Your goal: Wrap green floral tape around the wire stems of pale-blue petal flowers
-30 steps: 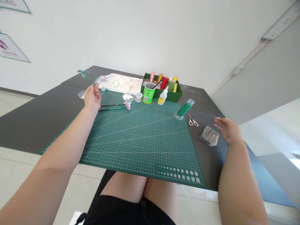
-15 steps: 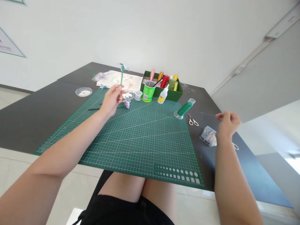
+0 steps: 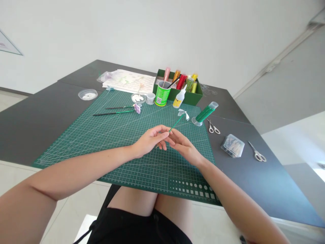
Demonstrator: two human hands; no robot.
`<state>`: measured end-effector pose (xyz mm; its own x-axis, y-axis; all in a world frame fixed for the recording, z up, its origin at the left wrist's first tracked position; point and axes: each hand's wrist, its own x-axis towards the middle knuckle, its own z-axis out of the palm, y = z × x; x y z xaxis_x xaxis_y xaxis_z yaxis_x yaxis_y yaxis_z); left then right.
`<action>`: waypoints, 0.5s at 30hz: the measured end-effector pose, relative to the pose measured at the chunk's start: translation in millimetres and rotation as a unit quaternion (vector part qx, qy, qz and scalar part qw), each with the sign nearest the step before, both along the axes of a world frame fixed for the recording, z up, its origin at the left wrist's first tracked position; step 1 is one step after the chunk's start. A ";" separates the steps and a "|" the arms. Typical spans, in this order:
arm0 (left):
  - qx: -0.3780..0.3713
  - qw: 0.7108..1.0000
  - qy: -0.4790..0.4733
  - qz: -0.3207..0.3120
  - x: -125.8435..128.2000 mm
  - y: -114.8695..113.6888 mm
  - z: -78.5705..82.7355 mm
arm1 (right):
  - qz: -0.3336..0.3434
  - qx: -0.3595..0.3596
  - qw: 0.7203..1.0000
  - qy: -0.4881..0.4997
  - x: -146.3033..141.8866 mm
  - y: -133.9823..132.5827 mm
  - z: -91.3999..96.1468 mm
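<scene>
My left hand (image 3: 149,140) and my right hand (image 3: 183,145) meet over the middle of the green cutting mat (image 3: 106,135). Both pinch the lower end of a thin green stem (image 3: 176,123) that slants up to the right and ends in a small pale paper flower (image 3: 183,114). Two more stems (image 3: 114,112) lie flat on the mat at the left, one tipped with a purple flower (image 3: 137,108).
At the mat's far edge stand a green cup (image 3: 161,94), a glue bottle (image 3: 179,97), a green box of glitter tubes (image 3: 189,88) and small dishes (image 3: 138,98). A tipped green tube (image 3: 206,113), two scissors (image 3: 213,127) and a clear box (image 3: 232,145) lie right.
My left hand has carried the flower stem from the far left of the mat to its middle. My right hand has come in from the clear box and joined it on the stem.
</scene>
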<state>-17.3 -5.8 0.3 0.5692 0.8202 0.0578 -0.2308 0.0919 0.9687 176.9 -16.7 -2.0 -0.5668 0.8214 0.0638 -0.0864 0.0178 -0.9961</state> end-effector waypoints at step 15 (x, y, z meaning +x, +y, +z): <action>-0.092 0.993 -0.026 -0.076 1.3 -2.4 2.8 | -0.135 0.106 0.985 -0.010 6.7 5.6 0.7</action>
<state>-16.0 -8.3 3.2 0.6875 0.7243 -0.0523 -0.2495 0.3033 0.9197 183.6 -11.1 -1.2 -0.3317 0.9119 0.2414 -0.0309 0.2453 -0.9690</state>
